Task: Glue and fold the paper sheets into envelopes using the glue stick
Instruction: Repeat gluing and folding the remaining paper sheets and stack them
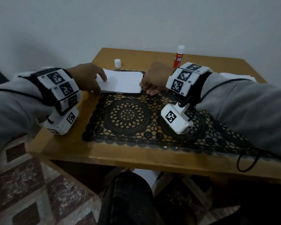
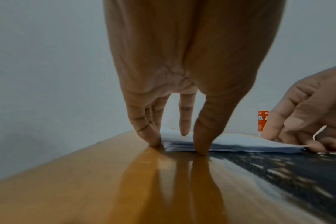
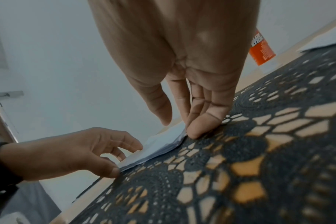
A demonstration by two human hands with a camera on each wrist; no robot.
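Paper sheets point(image 1: 122, 82) lie as a squared stack at the far middle of the table point(image 1: 58, 143), half on the black lace mat point(image 1: 128, 120), long axis running left to right between the two hands. Left hand point(image 1: 86, 78) brackets the left end, fingers extended, forefinger on the top sheet, thumb at the near edge. Right hand point(image 1: 154, 78) stands at the right end, fingertips point(image 3: 197, 128) against the edge; whether it pinches a sheet cannot be told. Glue stick point(image 1: 178, 56) stands upright and uncapped behind the right hand, nearer that hand; its cap point(image 1: 117, 63) sits apart, behind the stack. No containers present.
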